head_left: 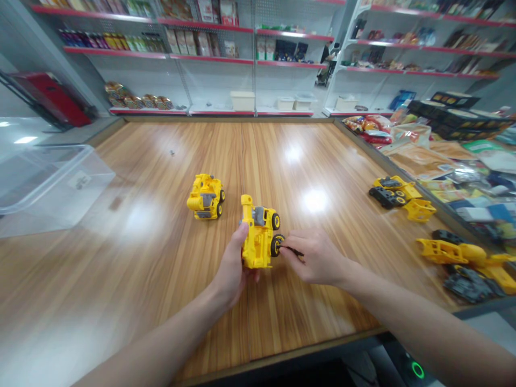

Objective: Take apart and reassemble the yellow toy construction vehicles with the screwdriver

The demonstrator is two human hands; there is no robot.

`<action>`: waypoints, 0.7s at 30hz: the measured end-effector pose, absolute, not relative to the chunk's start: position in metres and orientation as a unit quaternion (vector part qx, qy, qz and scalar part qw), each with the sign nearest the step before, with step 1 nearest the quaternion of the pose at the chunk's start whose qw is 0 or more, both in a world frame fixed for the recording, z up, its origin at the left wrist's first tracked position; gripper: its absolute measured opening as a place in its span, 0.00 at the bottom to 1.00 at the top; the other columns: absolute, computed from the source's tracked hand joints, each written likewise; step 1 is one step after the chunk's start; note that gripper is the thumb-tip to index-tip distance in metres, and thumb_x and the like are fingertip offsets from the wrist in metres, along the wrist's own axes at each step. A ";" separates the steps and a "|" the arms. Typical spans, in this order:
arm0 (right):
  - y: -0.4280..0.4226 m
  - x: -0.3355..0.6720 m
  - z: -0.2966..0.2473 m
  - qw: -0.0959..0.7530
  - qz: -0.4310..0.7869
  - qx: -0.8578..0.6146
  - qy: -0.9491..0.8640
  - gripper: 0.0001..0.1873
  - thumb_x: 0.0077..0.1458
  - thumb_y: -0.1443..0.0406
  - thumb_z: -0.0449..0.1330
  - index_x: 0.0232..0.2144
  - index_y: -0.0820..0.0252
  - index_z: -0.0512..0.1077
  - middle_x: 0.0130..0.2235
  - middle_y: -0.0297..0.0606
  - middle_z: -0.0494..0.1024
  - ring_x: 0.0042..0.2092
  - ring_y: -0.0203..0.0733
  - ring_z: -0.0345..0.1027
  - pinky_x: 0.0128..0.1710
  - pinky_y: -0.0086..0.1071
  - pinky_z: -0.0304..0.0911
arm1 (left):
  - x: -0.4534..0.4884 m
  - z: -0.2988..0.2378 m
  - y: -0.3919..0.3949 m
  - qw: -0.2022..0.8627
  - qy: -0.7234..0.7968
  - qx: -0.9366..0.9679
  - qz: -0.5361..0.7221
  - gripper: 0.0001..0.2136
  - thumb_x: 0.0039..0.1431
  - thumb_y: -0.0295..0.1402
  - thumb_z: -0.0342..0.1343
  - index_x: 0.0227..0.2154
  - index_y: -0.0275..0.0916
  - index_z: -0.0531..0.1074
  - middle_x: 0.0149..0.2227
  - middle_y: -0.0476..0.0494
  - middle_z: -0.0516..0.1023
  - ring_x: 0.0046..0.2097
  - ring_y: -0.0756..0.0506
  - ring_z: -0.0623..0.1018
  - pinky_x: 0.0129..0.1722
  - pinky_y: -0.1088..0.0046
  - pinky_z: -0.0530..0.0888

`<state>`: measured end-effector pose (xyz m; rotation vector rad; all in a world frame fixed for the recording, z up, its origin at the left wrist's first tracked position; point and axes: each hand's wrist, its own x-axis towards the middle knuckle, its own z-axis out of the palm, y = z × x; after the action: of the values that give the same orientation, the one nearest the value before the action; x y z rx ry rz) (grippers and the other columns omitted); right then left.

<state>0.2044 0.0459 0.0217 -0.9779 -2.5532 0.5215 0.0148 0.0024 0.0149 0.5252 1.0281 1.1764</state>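
A yellow toy truck (256,244) with black wheels is tipped on its side above the wooden table. My left hand (231,263) is wrapped round its left side, the thumb on top and some fingers hidden beneath. At the truck's right, my right hand (312,255) pinches a thin dark tool (297,251), perhaps a screwdriver. The tool's tip is at the hub of the nearer wheel (277,245); whether it touches is too small to tell. Another yellow toy truck (205,196) rests on the table, beyond and to the left.
Yellow and dark toy vehicle parts lie at the table's right, one group (397,196) farther off, another (470,263) nearer. A clear plastic bin (52,183) stands at left. Small grey bits (172,153) lie toward the back. Packaged goods (427,145) border the right edge; shelves (209,59) stand behind.
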 end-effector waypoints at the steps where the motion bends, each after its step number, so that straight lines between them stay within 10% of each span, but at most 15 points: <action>1: 0.046 0.204 0.022 0.174 0.193 -0.353 -0.899 0.13 0.60 0.65 0.52 0.25 0.63 0.69 0.26 0.38 0.72 0.29 0.36 0.64 0.29 0.31 0.53 | 0.015 0.013 0.002 0.668 0.457 0.258 0.528 0.23 0.55 0.55 0.53 0.34 0.37 0.72 0.25 0.49 0.70 0.21 0.51 0.68 0.12 0.80 0.64; 15: 0.046 0.201 0.019 0.175 0.223 -0.385 -0.878 0.12 0.61 0.66 0.53 0.28 0.64 0.72 0.29 0.40 0.76 0.30 0.36 0.67 0.30 0.29 0.54 | 0.017 0.007 0.001 0.646 0.463 0.293 0.532 0.22 0.59 0.54 0.50 0.34 0.36 0.71 0.25 0.49 0.69 0.22 0.52 0.67 0.13 0.80 0.63; 21: 0.046 0.202 0.019 0.159 0.247 -0.382 -0.876 0.16 0.62 0.68 0.50 0.25 0.63 0.71 0.24 0.37 0.75 0.25 0.34 0.66 0.26 0.28 0.52 | 0.017 0.011 -0.004 0.602 0.449 0.385 0.537 0.20 0.51 0.44 0.64 0.43 0.37 0.72 0.33 0.47 0.74 0.29 0.51 0.72 0.24 0.80 0.70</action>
<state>0.2017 0.0463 0.0191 -1.0924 -2.5055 0.7062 0.0169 -0.0036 0.0112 0.8923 1.0393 1.2427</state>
